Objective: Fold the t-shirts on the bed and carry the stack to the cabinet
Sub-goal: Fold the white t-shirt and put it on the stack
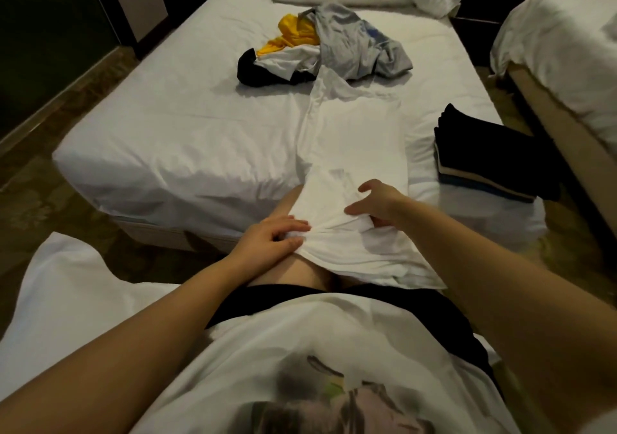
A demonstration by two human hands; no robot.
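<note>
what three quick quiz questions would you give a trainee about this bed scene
1. True or false: the folded stack lies on the bed, to the right of the white t-shirt and apart from it.
2. What do the left hand and right hand grip? A) a towel B) the white t-shirt's near edge C) the folded stack
3. Fill in: the brightest garment in the unfolded pile is ___.
Key: 1 true; 2 B; 3 yellow.
</note>
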